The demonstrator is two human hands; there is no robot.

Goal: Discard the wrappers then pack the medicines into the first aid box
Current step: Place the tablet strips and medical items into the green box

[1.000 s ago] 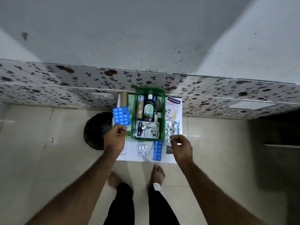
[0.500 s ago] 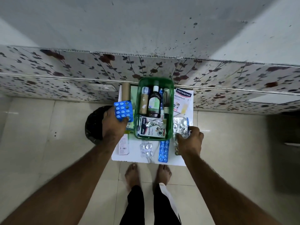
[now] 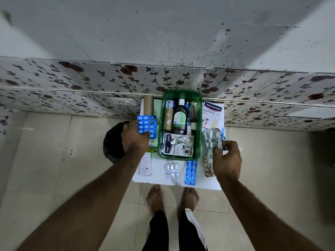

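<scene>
A green first aid box point(image 3: 181, 156) sits on a small white table point(image 3: 157, 178), holding a brown bottle point(image 3: 180, 118), tubes, a Hansaplast pack and a crumpled foil piece. My left hand point(image 3: 134, 138) holds a blue tablet strip point(image 3: 147, 126) upright just left of the box. My right hand point(image 3: 226, 158) grips a silver foil strip point(image 3: 212, 140) at the box's right side. A long blue strip point(image 3: 190, 172), a silver blister strip point(image 3: 171, 171) and a gold-coloured strip point(image 3: 208, 166) lie on the table in front of the box.
A black bin point(image 3: 112, 144) stands on the floor left of the table, partly behind my left hand. A Hansaplast box point(image 3: 211, 114) lies at the table's far right, a cardboard tube point(image 3: 148, 107) at the far left. The floral wall runs behind. My bare feet point(image 3: 172, 198) are below the table.
My view has moved closer to the table. My left hand has carried the blue strip slightly up beside the box. My right hand has closed around the silver foil strip.
</scene>
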